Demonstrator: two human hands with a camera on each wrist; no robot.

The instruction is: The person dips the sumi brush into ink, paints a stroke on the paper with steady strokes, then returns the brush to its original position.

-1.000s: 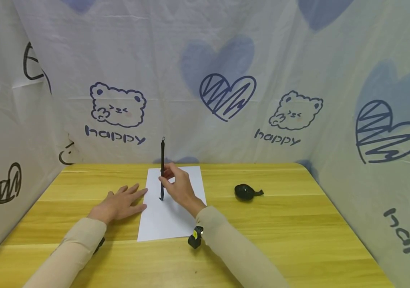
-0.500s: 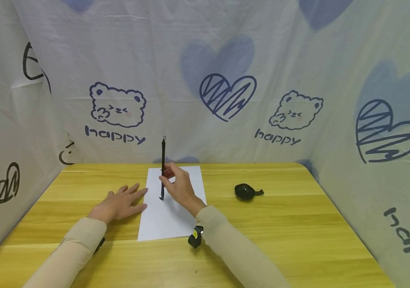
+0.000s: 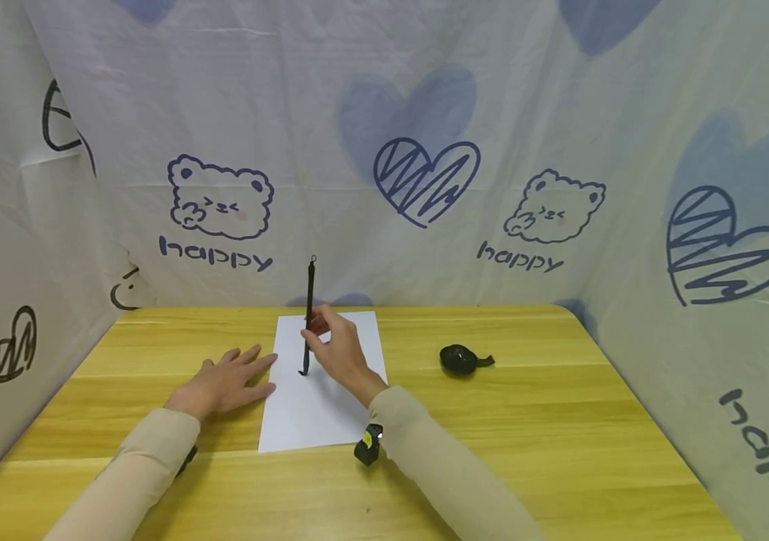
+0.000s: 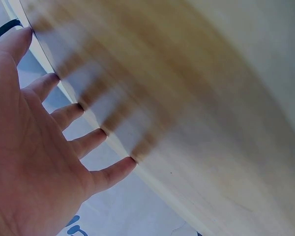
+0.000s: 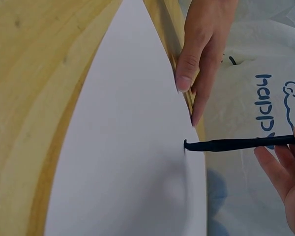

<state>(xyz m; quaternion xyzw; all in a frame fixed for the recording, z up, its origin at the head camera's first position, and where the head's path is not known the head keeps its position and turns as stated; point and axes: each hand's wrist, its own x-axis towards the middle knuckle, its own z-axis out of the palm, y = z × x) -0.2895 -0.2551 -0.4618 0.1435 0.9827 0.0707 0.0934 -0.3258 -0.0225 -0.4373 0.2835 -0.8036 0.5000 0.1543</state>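
My right hand (image 3: 340,349) pinches a black calligraphy brush (image 3: 309,308) with a small hanging loop at its top. The brush stands nearly upright, leaning slightly right, and its bent tip touches the white sheet of paper (image 3: 290,424). In the right wrist view the dark brush (image 5: 231,144) meets the paper beside a short dark mark. My left hand (image 3: 225,383) rests with spread fingers at the sheet's left edge. The left wrist view shows the left hand (image 4: 44,152) from its palm side, its fingertips against the table.
Right of the paper lies a glossy black rounded thing (image 3: 459,361) with a short stem. The yellow wooden table (image 3: 547,451) ends at a printed white cloth (image 3: 330,225), which also hangs on both sides. A small black device (image 3: 367,445) sits at the right wrist.
The top of the brush has tilted a little to the right, while its tip stays at about the same spot on the paper. The left hand has not moved.
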